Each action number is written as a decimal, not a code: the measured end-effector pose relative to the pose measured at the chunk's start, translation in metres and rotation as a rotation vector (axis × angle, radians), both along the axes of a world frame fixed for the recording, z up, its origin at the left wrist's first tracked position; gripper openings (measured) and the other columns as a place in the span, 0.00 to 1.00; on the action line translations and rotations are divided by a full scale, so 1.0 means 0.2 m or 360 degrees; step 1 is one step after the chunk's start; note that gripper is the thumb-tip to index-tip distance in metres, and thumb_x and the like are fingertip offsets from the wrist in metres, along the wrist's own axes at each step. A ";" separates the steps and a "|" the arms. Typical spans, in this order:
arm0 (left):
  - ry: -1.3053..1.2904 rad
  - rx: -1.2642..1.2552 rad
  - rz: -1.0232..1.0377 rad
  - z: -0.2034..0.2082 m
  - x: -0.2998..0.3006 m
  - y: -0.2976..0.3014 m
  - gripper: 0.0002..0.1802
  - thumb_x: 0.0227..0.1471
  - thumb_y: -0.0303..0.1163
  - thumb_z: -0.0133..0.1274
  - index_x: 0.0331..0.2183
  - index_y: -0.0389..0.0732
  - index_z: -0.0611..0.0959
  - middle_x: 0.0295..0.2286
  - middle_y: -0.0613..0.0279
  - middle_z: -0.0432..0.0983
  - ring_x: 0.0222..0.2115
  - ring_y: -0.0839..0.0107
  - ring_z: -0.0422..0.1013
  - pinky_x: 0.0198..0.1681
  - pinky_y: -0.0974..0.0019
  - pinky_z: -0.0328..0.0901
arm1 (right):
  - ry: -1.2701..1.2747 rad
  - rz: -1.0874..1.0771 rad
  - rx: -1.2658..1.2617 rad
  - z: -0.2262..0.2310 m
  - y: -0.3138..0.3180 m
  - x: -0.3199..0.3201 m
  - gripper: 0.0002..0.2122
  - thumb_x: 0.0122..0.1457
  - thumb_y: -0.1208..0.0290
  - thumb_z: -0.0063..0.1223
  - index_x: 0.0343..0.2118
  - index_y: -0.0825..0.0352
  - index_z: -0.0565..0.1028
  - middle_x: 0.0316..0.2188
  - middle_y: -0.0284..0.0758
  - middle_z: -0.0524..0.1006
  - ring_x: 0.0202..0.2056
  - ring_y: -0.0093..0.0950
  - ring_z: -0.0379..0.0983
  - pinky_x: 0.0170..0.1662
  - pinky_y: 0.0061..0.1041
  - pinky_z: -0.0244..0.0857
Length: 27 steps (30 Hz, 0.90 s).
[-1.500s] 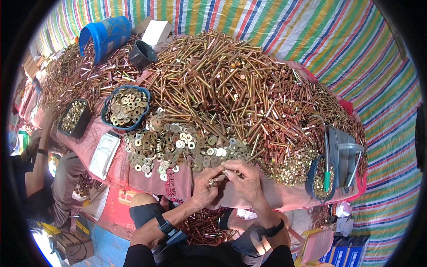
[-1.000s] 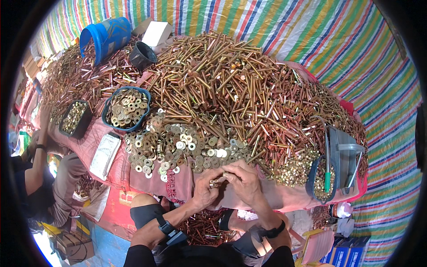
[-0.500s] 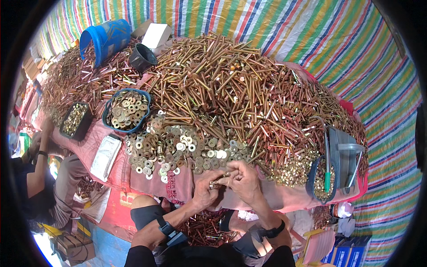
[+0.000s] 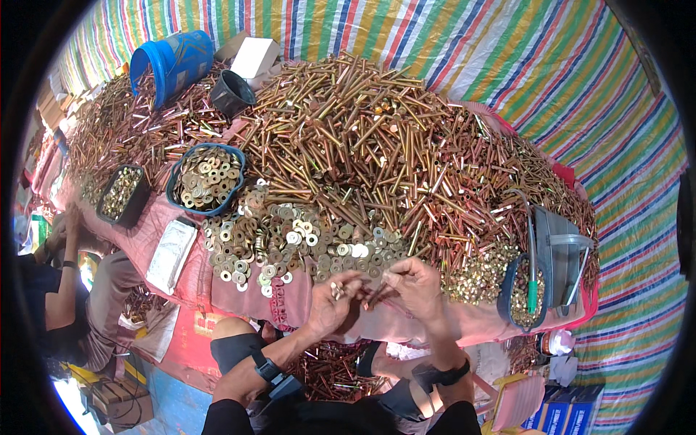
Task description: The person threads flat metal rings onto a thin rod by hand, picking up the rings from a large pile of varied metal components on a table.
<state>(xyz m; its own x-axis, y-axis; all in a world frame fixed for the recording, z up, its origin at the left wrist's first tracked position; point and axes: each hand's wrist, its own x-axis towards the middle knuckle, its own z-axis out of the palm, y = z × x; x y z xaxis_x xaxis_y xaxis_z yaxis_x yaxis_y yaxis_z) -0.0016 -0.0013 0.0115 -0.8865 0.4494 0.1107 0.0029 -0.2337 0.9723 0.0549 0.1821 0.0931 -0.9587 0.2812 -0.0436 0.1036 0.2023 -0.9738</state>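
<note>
My left hand (image 4: 332, 303) is closed with small gold-coloured nuts (image 4: 337, 291) showing at its fingers. Just to its right, my right hand (image 4: 416, 291) pinches with thumb and forefinger. A short dark bolt (image 4: 374, 295) slants between the two hands, its upper end at my right fingertips. Whether the left fingers also touch it is hard to tell. Beyond my hands lies a spread of flat washers (image 4: 293, 239), and behind them a large heap of long brassy bolts (image 4: 348, 145). Loose nuts (image 4: 482, 275) are piled to the right of my right hand.
A blue tub rim (image 4: 171, 190) surrounds washers; a dark tray (image 4: 135, 210) holds nuts. At right, a nut-filled container (image 4: 510, 308) stands by a grey scoop-like bin (image 4: 562, 254). A blue bucket (image 4: 174, 69) and black cup (image 4: 232, 94) lie behind. A co-worker's arm (image 4: 67, 279) is at left.
My hands have come slightly apart and moved a little away from me. The dark bolt now shows between them. The nuts in my left hand have shifted up and left.
</note>
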 end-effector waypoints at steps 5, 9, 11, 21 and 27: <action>0.0006 -0.0142 0.0223 0.02 -0.05 0.02 0.14 0.68 0.34 0.55 0.49 0.36 0.75 0.30 0.67 0.74 0.29 0.78 0.68 0.33 0.72 0.66 | -0.0816 0.0765 -0.0011 -0.05 0.09 0.05 0.09 0.63 0.71 0.65 0.40 0.71 0.83 0.32 0.37 0.84 0.29 0.23 0.82 0.29 0.24 0.75; 0.0168 -0.0243 0.0142 -0.02 0.00 -0.04 0.19 0.67 0.33 0.54 0.53 0.35 0.71 0.28 0.66 0.66 0.28 0.75 0.63 0.35 0.66 0.65 | -0.0192 0.0191 0.1002 -0.13 0.12 0.05 0.10 0.60 0.70 0.65 0.41 0.70 0.84 0.32 0.44 0.83 0.31 0.34 0.82 0.34 0.33 0.75; 0.0230 -0.0251 0.0067 -0.03 0.01 -0.08 0.17 0.67 0.30 0.52 0.54 0.34 0.72 0.29 0.62 0.72 0.29 0.73 0.69 0.36 0.66 0.68 | 0.0048 0.0111 0.1258 -0.15 0.13 0.06 0.10 0.58 0.72 0.65 0.41 0.70 0.83 0.33 0.47 0.82 0.33 0.40 0.82 0.37 0.36 0.74; 0.0071 -0.0077 -0.0115 0.01 -0.01 0.00 0.16 0.65 0.24 0.56 0.53 0.35 0.82 0.42 0.53 0.85 0.43 0.72 0.80 0.47 0.68 0.73 | -0.0071 -0.0021 0.0788 -0.17 0.12 0.02 0.09 0.59 0.75 0.67 0.40 0.71 0.81 0.25 0.42 0.82 0.28 0.32 0.82 0.31 0.31 0.75; 0.0330 -0.0177 -0.0100 0.04 -0.01 0.02 0.15 0.61 0.18 0.55 0.50 0.36 0.85 0.39 0.55 0.85 0.41 0.73 0.79 0.46 0.67 0.72 | -0.0084 0.0011 -0.0824 -0.09 0.07 0.00 0.08 0.65 0.73 0.63 0.41 0.71 0.77 0.24 0.35 0.82 0.22 0.21 0.79 0.25 0.17 0.74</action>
